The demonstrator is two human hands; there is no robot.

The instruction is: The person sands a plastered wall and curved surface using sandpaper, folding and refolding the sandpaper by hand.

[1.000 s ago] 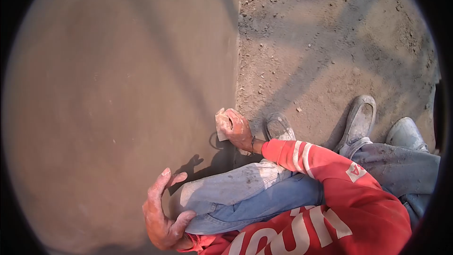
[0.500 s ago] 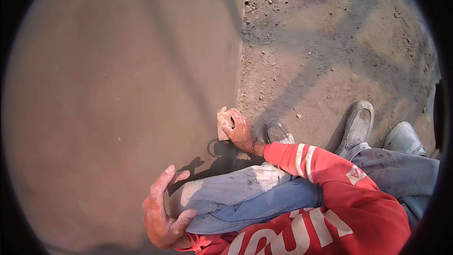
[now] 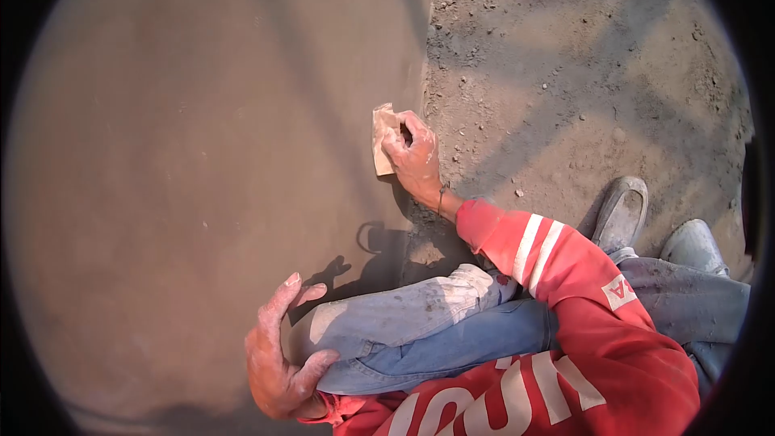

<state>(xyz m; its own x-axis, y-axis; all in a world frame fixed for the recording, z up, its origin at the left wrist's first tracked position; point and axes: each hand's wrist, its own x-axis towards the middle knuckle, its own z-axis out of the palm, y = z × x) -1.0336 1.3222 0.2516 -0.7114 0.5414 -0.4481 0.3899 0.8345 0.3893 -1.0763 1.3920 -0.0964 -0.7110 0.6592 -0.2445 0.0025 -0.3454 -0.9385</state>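
Observation:
My right hand [image 3: 416, 157] is closed on a worn tan piece of sandpaper [image 3: 383, 141], with its flat face against the smooth grey-brown plastered surface [image 3: 210, 194]. The sandpaper is close to the edge where that surface meets the dirt. White dust coats the fingers. Lower in the view, my left hand [image 3: 278, 359] is held beside my bent knee [image 3: 327, 327], thumb and fingers apart and holding nothing. Dust whitens its fingertips too. I cannot tell whether it touches the surface behind it.
Loose dirt with small stones [image 3: 549, 97] lies to the right of the surface. A dusty shoe [image 3: 622, 214] and another shoe [image 3: 694, 246] stand at the right; whose they are is unclear. Shadows cross both the surface and the dirt.
My right hand and the sandpaper have moved up the view along the surface's edge. My left hand stays almost where it was. A shoe under my right forearm is now hidden.

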